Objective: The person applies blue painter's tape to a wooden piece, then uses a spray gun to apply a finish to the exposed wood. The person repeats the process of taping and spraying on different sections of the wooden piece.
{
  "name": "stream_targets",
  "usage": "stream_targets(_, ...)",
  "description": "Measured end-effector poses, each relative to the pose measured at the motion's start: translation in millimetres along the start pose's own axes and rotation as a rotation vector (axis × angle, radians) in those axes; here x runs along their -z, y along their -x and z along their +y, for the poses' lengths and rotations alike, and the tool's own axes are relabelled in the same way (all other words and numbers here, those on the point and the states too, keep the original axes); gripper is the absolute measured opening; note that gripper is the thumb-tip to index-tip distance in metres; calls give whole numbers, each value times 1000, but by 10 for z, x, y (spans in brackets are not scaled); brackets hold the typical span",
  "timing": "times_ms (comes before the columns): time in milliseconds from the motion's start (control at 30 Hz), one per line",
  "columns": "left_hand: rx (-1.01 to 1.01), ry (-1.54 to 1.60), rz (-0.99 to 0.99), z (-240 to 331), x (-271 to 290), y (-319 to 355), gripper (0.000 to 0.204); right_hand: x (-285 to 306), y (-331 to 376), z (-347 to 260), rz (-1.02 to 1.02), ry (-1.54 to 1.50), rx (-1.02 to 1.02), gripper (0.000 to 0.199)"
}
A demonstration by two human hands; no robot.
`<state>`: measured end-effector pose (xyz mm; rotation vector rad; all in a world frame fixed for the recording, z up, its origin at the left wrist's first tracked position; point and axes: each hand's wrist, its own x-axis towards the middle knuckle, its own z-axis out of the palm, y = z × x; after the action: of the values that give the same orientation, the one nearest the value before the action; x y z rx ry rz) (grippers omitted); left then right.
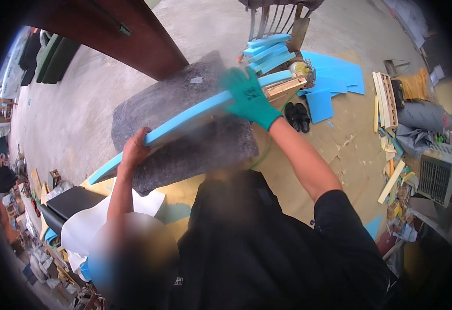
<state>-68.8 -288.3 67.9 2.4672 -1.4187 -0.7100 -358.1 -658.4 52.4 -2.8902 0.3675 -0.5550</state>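
Observation:
A long curved piece with a light-blue foam layer (pixel 189 114) on its upper edge runs from the lower left to the upper right. My bare left hand (pixel 135 149) is closed around its left part, fingers over the edge. On its right part lies my right hand (pixel 249 98) in a green glove, fingers stretched across the foam and somewhat blurred. At the right end, a wooden frame (pixel 286 87) shows under the foam. Beneath the piece is a dark grey, fuzzy-covered support (pixel 205 155). The underside of the piece is mostly hidden.
Blue foam offcuts (pixel 270 51) are stacked by a chair (pixel 277 23), with flat blue sheets (pixel 334 77) beside them. Black slippers (pixel 297 117) lie on the floor. A dark red post (pixel 117 36) rises behind the support. Scrap wood (pixel 391 181) lines the right side.

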Motion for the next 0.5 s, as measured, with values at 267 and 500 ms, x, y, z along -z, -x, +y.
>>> stream_targets(267,-3,91,-175,26,826,128,62,116,1365,-510,369,-1002,-941,59)
stream_targets(500,8,60,-514,-25,1195,39,76,-1014,1840,-1009,246,-1417,-919,54)
